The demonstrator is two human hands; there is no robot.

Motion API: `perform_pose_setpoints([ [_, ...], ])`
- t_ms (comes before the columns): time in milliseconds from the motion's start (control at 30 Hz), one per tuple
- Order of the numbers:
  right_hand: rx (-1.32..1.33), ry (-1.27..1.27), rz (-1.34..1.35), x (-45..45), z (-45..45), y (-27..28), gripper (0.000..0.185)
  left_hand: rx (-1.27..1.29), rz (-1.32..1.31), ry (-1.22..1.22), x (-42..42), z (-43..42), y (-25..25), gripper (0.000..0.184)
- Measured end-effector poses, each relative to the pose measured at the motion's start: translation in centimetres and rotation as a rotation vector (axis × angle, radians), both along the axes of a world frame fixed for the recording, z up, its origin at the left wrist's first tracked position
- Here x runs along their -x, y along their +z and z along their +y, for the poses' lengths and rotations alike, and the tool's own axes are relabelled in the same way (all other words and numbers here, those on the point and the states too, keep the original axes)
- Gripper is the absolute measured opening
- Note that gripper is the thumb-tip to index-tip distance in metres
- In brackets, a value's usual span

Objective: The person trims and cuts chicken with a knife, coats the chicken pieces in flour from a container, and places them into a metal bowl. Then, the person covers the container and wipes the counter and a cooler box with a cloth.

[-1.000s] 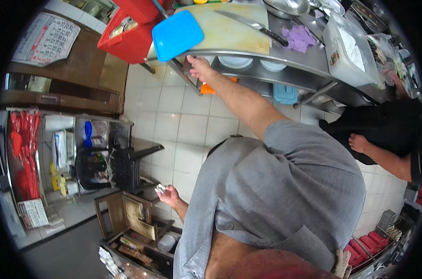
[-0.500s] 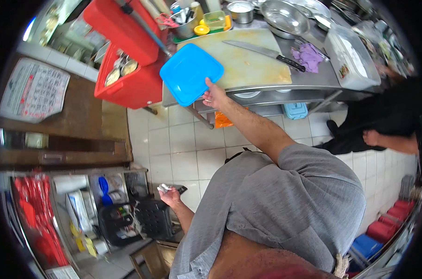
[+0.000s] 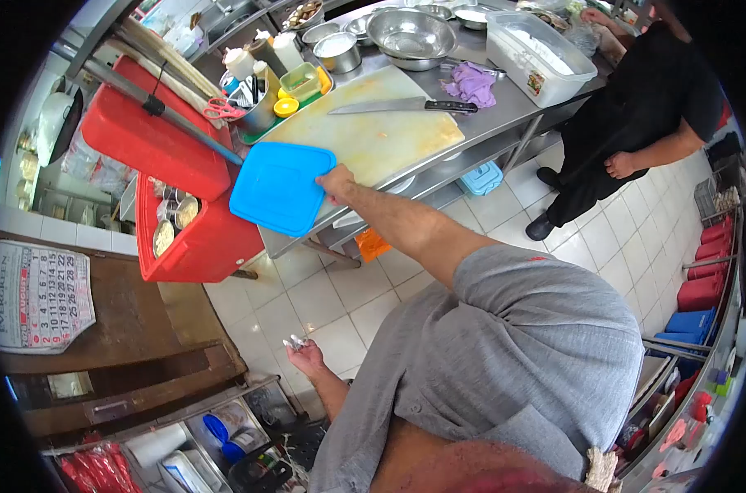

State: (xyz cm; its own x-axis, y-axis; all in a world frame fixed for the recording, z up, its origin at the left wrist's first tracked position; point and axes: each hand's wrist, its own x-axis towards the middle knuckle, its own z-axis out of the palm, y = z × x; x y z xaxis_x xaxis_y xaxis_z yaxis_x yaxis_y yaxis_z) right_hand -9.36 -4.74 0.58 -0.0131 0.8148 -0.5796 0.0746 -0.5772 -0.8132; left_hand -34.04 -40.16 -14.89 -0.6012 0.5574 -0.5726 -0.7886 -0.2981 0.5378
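Observation:
My right hand (image 3: 337,184) grips the right edge of a blue plastic lid (image 3: 281,189), roughly square with rounded corners. It is held at the front left corner of the steel table, close to the open red cooler box (image 3: 196,242). Inside the cooler are metal tins (image 3: 187,212) with pale contents. Lower left, my left hand (image 3: 307,357) is palm up above the floor, its fingers partly curled and apart, with white stuff on the fingertips. Behind the lid, a cutting board (image 3: 389,148) carries a large knife (image 3: 389,105).
A purple cloth (image 3: 470,85), a clear tub of white powder (image 3: 537,57) and steel bowls (image 3: 412,37) stand on the table. A person in black (image 3: 619,123) is at the right. Lower left, a wooden cabinet (image 3: 126,320) and shelf goods border the tiled floor (image 3: 323,287).
The view has swung, so the table and cooler appear lower and further left. The lid, still in my right hand, has come off the board's left part towards the cooler.

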Motion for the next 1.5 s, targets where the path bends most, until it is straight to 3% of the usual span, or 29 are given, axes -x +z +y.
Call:
perform_pose_setpoints([
  [100,-0.062,-0.048,-0.209,1.1,0.9,-0.9,0.028,-0.002,0.008,-0.028,0.4,-0.1,-1.4,0.018],
  [200,-0.046,0.005,-0.191,0.7,1.4,-0.9,0.026,0.009,-0.005,-0.03,0.5,-1.4,-1.6,0.018],
  [433,-0.036,-0.188,-0.253,-0.5,0.6,-1.4,0.027,0.046,-0.053,0.006,1.2,-4.2,-2.4,0.017],
  [533,-0.072,-0.277,-0.057,-3.0,-0.7,-0.7,0.032,0.073,-0.043,0.019,1.2,-4.3,-3.1,0.017],
  [600,-0.091,-0.445,0.101,-4.4,-0.9,-1.0,0.014,0.055,-0.043,-0.015,1.7,-4.0,-4.0,0.016],
  [633,-0.091,-0.457,0.097,-5.4,-1.2,-0.9,0.014,0.039,-0.039,-0.044,2.0,-3.8,-4.5,0.016],
  [700,-0.111,-0.365,0.357,-8.0,-1.8,-0.4,0.023,0.045,-0.046,-0.054,2.2,-3.0,-4.9,0.016],
  [800,-0.33,-0.457,0.326,-11.5,-2.1,0.6,0.037,0.052,-0.054,-0.058,1.6,-1.3,-4.2,0.017],
  [1000,-0.67,-0.723,0.374,-26.6,-3.9,8.7,0.044,0.047,-0.073,-0.128,0.4,1.6,-4.3,0.019],
  [1133,-0.85,-1.122,0.24,-37.5,-4.7,12.7,0.054,0.101,-0.035,-0.079,-3.0,3.2,-3.0,0.02],
  [1200,-0.965,-1.339,0.036,-45.7,-2.2,10.3,0.048,0.06,0.001,-0.093,-4.4,3.7,-3.1,0.02],
  [1300,-0.917,-1.548,0.078,-53.9,-0.1,9.8,0.045,0.036,0.032,-0.075,-7.0,4.4,-3.4,0.02],
  [1500,-0.772,-1.657,0.037,-61.5,5.6,8.3,0.045,0.063,0.059,-0.039,-12.7,5.3,-4.5,0.018],
])
